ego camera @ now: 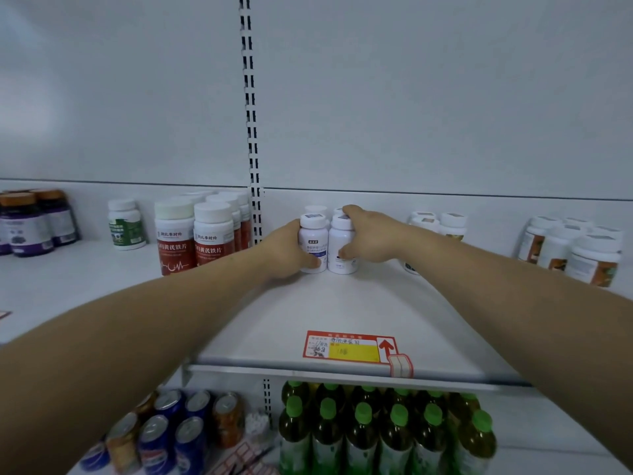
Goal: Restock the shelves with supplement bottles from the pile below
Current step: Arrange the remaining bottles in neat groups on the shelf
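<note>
Well, over on the far left of the white shelf stand dark purple bottles with brown caps, then a single green-labelled bottle, then a block of red-labelled bottles ranked front to back beside the slotted upright.

Just past that upright the person's left hand grips a white supplement bottle, fingers curled round its left side and the thumb pressed low on its front. Touching it on the right stands a second white bottle, which the right hand holds from the far side, thumb on the lower front, forefinger reaching over the cap. More of the same white bottles sit directly behind the pair, near the back wall.

To my eye this is the setting-down and squaring-up. Done well, both bottles should be pushed back together until they meet the row behind, bases flat, labels facing out, and the fingers loosened only once neither bottle rocks.

Further right are white bottles with stickered caps, and at the far right a cluster of orange-labelled bottles. A red and yellow price tag lies at the shelf's front edge. Below, drink cans are packed on the left and green-capped bottles of yellowish drink on the right. No pile shows from here.
</note>
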`<move>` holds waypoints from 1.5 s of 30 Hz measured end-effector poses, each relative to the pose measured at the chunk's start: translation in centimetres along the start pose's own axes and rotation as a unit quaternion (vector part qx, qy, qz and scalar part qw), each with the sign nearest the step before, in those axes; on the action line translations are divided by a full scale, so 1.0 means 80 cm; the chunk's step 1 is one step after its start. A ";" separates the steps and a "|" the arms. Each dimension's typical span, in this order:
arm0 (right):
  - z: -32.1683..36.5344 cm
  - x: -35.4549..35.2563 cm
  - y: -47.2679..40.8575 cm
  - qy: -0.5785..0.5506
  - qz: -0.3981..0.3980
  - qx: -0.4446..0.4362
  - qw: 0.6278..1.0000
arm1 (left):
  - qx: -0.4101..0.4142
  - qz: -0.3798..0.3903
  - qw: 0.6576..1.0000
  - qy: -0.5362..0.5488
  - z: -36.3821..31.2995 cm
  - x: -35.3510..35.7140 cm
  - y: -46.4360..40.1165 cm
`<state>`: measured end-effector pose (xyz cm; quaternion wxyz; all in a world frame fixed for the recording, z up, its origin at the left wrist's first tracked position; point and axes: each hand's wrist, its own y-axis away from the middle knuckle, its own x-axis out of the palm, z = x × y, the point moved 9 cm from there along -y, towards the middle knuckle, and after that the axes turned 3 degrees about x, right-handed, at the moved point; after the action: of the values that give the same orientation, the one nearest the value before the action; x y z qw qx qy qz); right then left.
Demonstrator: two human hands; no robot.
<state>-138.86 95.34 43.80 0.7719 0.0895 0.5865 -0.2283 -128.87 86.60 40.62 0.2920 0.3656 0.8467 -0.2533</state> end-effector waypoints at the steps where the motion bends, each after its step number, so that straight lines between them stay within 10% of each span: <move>1: -0.001 -0.001 0.000 -0.005 -0.001 0.000 1.000 | 0.002 -0.003 1.000 -0.004 0.000 -0.001 -0.001; 16: -0.007 -0.029 0.005 -0.008 -0.015 -0.006 1.000 | -0.028 0.021 0.995 -0.088 -0.009 -0.016 0.006; 33: -0.112 -0.123 0.105 0.106 -0.094 0.127 0.982 | 0.150 0.061 0.974 -0.160 -0.155 0.048 0.052; 45: -0.176 -0.111 0.095 0.096 -0.062 0.086 0.990 | 0.008 0.069 0.996 -0.062 -0.142 0.122 0.006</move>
<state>-149.40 109.93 47.09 0.6856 0.1406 0.6406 -0.3159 -137.52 98.76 41.86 0.3576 0.4093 0.7978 -0.2610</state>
